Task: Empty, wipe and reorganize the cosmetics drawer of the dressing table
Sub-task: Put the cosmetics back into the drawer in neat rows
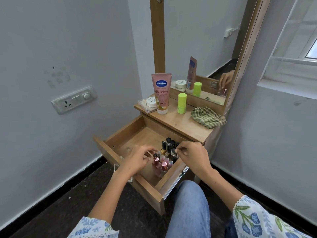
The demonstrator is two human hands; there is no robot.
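Over the right half of the pulled-out wooden drawer (120, 134) of the dressing table, both hands worked at a tight cluster of small nail-polish bottles (165, 157), which stood upright against the drawer's right wall, dark-capped ones toward the back and pink, metallic-capped ones (160, 164) toward the front edge. The left hand (139, 160) was curled narrow, its fingertips pinched at the cap of a bottle on the cluster's left side; whether it had lifted that bottle clear could not be told. The right hand (190, 154) was likewise drawn in, fingertips closed near the caps of the dark bottles, though what it gripped was too small to make out. The drawer's left half lay bare wood, so the bottles were probably being packed into one corner as an orderly block. On the wooden tabletop (180, 122) stood larger items: a pink Vaseline lotion tube (161, 93) upright on its cap near the back left corner, a squat white jar (151, 102) just beside it, and a lime-green stick container (181, 103) toward the middle. A crumpled green checked cloth (208, 117) rested at the right edge, kept within reach, presumably for wiping. The mirror (205, 48) behind reflected these items and one hand. By this arrangement the task appeared to be in its reorganizing stage.
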